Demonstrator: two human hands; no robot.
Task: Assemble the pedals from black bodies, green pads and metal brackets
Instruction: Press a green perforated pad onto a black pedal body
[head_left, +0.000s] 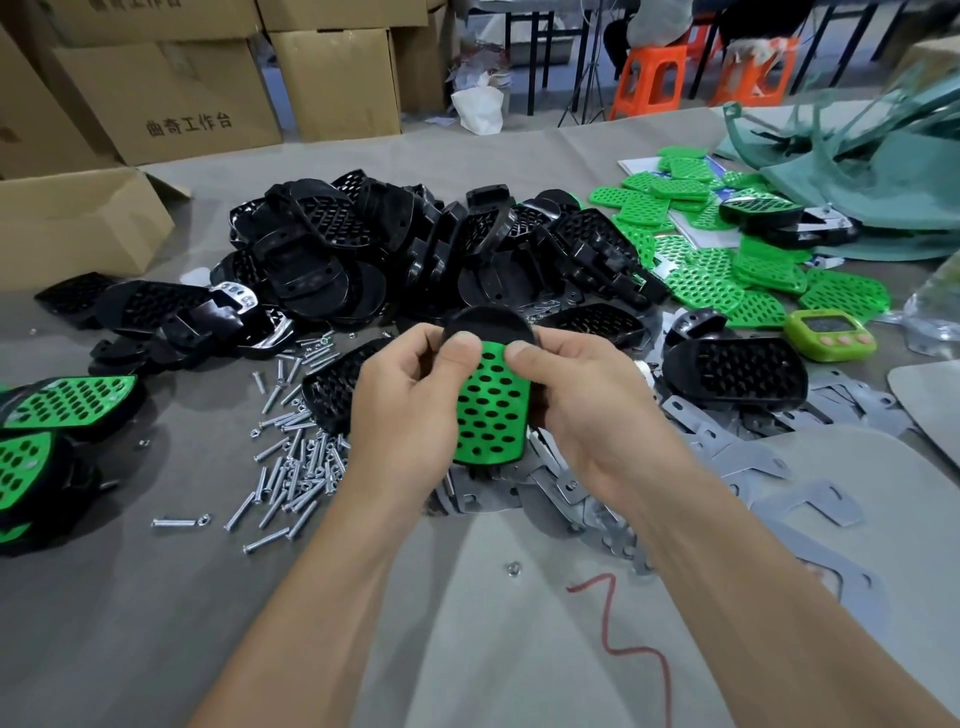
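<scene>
head view: left hand (410, 410) and right hand (587, 415) both grip one black plastic pedal body (488, 325) at centre frame, above the grey cloth-covered table (130, 597). fingers are curled round its sides, and both thumbs press on the upper end of a green perforated pad (491, 410) lying on the body's face. the body's rounded black end sticks out above the thumbs; cannot tell if the pad is fully seated. just behind the hands sits a large heap of black perforated pedal bodies (415, 249). loose green perforated pads (727, 275) are spread on the far right, near a green mesh bag (857, 156). flat grey metal brackets (727, 457) are scattered under and right of the hands. a pile of silver screws (296, 467) lies just left of the left hand. black pedals with green pads fitted (62, 400) are stacked at the left edge. a small green digital timer (829, 335) is at right, a red cord (618, 623) lies between the forearms, and brown cardboard boxes (197, 93) stand far left.
</scene>
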